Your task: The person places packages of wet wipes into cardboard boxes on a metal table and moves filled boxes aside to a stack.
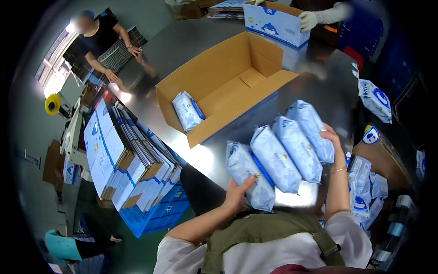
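Observation:
Between my two hands a row of several light-blue wipes packs is squeezed together over the steel table. My left hand (237, 192) grips the leftmost wipes pack (244, 166), thumb on its upper face. At the other end, my right hand (333, 140) is wrapped round the outer side of the rightmost wipes pack (311, 130). Its fingertips are partly hidden. Just beyond the row stands an open cardboard box (210, 84), its flaps up. One more wipes pack (186, 110) lies inside it, at its left end.
Flattened cartons (121, 155) stand in a blue crate (157, 214) at left. Loose wipes packs (362, 192) are heaped at lower right. Across the steel table (169, 55), a co-worker's gloved hand (310, 20) holds another box (273, 23). A person (105, 43) leans at the far left edge.

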Tool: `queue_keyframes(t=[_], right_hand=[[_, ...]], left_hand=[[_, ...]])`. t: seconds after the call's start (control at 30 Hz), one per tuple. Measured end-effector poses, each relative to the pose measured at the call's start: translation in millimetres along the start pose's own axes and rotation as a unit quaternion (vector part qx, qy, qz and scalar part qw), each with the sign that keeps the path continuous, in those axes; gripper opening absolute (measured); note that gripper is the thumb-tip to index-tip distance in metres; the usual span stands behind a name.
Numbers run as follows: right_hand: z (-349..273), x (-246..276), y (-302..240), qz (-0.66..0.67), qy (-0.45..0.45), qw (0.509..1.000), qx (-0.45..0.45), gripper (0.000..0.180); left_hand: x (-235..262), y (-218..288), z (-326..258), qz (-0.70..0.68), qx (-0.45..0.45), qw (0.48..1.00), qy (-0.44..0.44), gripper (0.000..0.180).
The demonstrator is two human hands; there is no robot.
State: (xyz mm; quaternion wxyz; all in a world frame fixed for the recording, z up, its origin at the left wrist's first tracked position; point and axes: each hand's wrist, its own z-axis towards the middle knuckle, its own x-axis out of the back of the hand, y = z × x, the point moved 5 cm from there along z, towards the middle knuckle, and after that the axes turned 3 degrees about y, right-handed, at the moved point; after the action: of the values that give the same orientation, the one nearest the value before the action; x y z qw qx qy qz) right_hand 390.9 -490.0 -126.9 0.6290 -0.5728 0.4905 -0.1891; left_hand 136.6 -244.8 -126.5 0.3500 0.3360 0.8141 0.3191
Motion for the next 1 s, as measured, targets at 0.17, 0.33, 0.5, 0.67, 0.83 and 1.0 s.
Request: queue_keyframes(t=[0.17, 0.33, 0.5, 0.67, 0.83, 1.0], right_hand=[[-27.1, -13.6, -106.6, 0.004, 0.049, 0.957, 0.284, 0.082], [34.3, -42.2, -194.7, -0.073, -0.017, 0.872, 0.484, 0.072], [165.9, -158.3, -168.6, -0.295, 0.006, 0.887, 0.356, 0.056], [211.8, -126.0, -45.0, -0.695, 0.007, 0.629, 0.347, 0.033], [107.7, -132.1, -39.7, -0.684, -0.018, 0.659, 0.312, 0.039], [-62.6, -108.3, -46.7, -0.495, -0.097, 0.819, 0.273, 0.066]], left_hand=[[-28.0, 82.0, -23.8, 0.086, -0.328, 0.941, -0.026, 0.068], [-31.0, 218.4, 1.7, -0.019, -0.558, 0.827, -0.068, 0.053], [34.4, 270.5, 101.0, 0.201, -0.364, 0.901, 0.12, 0.063], [12.8, 205.0, 108.0, 0.672, -0.294, 0.658, 0.171, 0.076], [8.4, 170.9, 58.1, 0.85, -0.354, 0.385, 0.067, 0.081], [74.8, 217.1, 31.7, 0.703, -0.258, 0.644, -0.152, 0.039]])
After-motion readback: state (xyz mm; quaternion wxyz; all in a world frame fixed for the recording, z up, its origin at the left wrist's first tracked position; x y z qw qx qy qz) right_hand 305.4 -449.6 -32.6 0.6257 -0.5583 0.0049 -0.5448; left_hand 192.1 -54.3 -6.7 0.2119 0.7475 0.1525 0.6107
